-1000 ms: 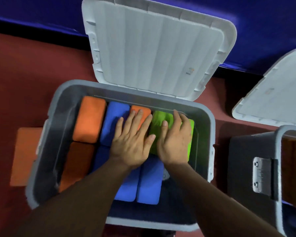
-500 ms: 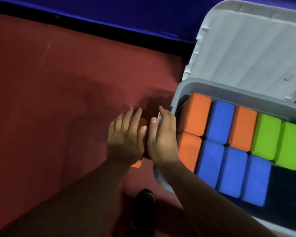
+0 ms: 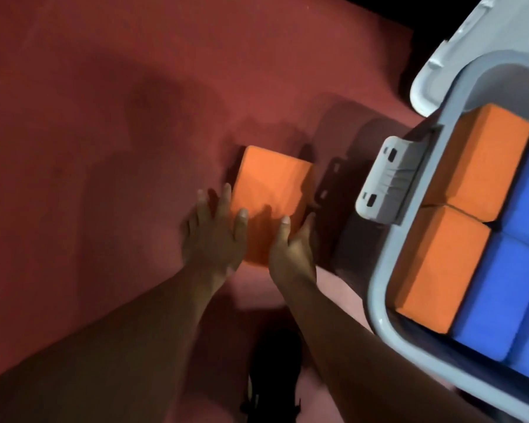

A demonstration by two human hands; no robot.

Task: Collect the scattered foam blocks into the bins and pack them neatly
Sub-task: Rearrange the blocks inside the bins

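Observation:
An orange foam block (image 3: 272, 184) lies on the red floor just left of the grey bin (image 3: 376, 285). My left hand (image 3: 211, 236) holds its left edge, thumb on top and fingers along the side. My right hand (image 3: 290, 251) holds its right edge, thumb on top, with the fingers tucked down the far side. Inside the bin, two orange blocks (image 3: 471, 166) sit packed against the left wall, with blue blocks (image 3: 501, 300) beside them. The rest of the bin is out of frame.
The bin's grey latch (image 3: 388, 184) sticks out towards the loose block. Its white lid (image 3: 440, 65) stands open at the top right. A black shoe (image 3: 272, 377) is on the floor between my arms. Red floor (image 3: 89, 148) stretches to the left.
Both hands left the blocks inside the bin, moved left over its wall to the floor, and now hold the loose orange block. The view has swung left and closer.

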